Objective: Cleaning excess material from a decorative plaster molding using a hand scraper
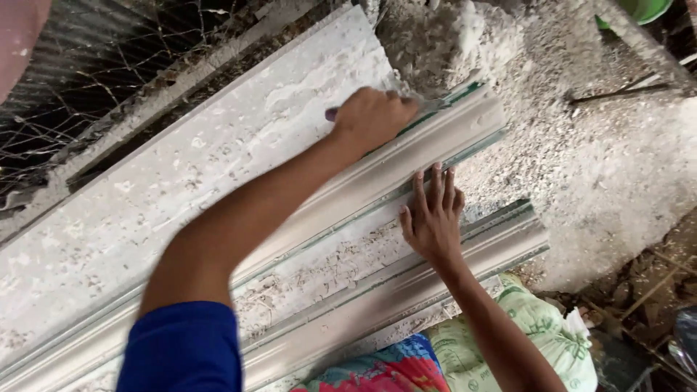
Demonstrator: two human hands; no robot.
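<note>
Plaster moulding, far strip on the counter: scraper gripped in left hand at its right end, right hand pressed flat; near strip untouched.

- Left hand, on a blue-sleeved arm reaching forward, is clenched into a fist.
- Right hand lies flat, fingers spread, nearer than the left hand.

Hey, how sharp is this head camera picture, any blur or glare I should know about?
Head view: soft, even daylight, no hard shadows; the left hand and its blue sleeve are motion-smeared; the right hand, flat on the plaster moulding, is sharper; the white rubble looks washed out; no lens glare.
</note>
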